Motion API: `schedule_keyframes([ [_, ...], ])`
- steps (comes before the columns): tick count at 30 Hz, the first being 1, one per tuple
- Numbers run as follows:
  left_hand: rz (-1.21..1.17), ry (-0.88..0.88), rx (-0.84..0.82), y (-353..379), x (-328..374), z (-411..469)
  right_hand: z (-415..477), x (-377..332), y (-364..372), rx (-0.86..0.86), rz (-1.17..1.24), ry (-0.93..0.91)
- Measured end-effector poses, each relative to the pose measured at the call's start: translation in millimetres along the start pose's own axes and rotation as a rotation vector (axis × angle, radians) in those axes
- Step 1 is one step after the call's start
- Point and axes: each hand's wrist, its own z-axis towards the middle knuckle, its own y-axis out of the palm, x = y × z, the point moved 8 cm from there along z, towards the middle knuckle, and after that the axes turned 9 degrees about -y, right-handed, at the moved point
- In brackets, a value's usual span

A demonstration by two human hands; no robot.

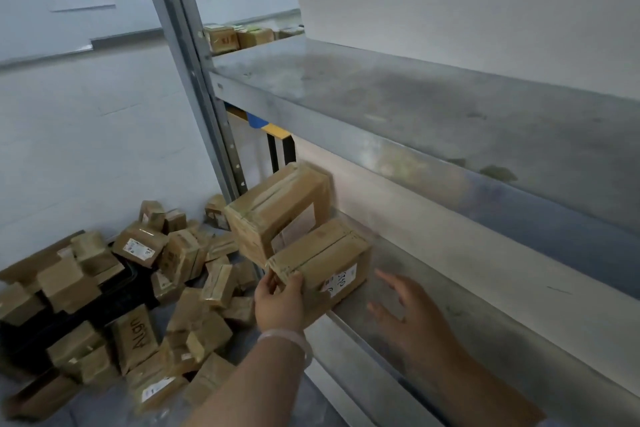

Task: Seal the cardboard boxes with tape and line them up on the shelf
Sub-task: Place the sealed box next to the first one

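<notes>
A taped box (322, 260) sits on the lower shelf (450, 305), its corner grasped by fingers of the left hand (280, 302), a second box (277, 208) just behind. The right hand (415, 308) hovers nearby, fingers released. The floor pile (138, 288) suggests most boxes remain.

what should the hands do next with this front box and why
Probably slide the front box further onto the shelf, square beside the rear box. The left hand grips its near corner, which seems to overhang the shelf's front edge, and the box sits askew to the rear one. The right hand hovers open just right of it, free to steady that side.
</notes>
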Motion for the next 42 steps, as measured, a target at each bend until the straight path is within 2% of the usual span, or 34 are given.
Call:
schedule_keyframes([
  [4,-0.041,-0.005,0.027,17.9,0.7,11.5,23.0,0.8,10.0,-0.025,-0.013,0.003],
  [8,0.084,0.082,-0.027,19.2,7.7,14.9,31.7,5.0,15.7,-0.015,-0.028,0.034],
  [10,0.262,0.284,-0.07,9.2,22.0,10.2,34.1,6.3,15.3,0.008,-0.043,0.051],
  [12,0.547,0.744,-0.09,5.1,54.7,-8.8,35.8,5.1,14.7,0.033,-0.067,0.064],
  [14,0.838,1.215,-0.21,23.5,71.7,-33.0,36.4,1.3,16.1,0.045,-0.09,0.075],
  [15,0.969,1.357,-0.292,36.3,72.8,-39.1,36.2,-1.8,16.6,0.058,-0.103,0.074],
  [16,1.114,1.425,-0.357,48.5,71.1,-38.6,35.5,-5.0,16.7,0.074,-0.122,0.072],
  [18,1.412,1.415,-0.412,65.8,65.9,-26.3,33.3,-10.9,16.8,0.102,-0.17,0.079],
  [21,1.55,1.41,-0.4,71.8,70.1,-11.1,26.0,-18.9,17.3,0.132,-0.215,0.123],
  [25,1.526,1.487,-0.398,72.7,75.7,-7.7,6.3,-32.9,9.9,0.173,-0.35,0.172],
  [29,1.386,1.549,-0.445,74.7,76.8,-29.2,-33.4,-46.8,-9.6,0.239,-0.5,0.226],
  [35,1.061,1.764,-0.839,104.8,44.2,-161.3,-130.5,-78.6,-64.8,0.493,-0.678,0.302],
  [42,0.869,1.919,-1.16,104.1,-32.9,-332.7,-301.9,-99.2,-148.1,0.741,-0.883,0.429],
])
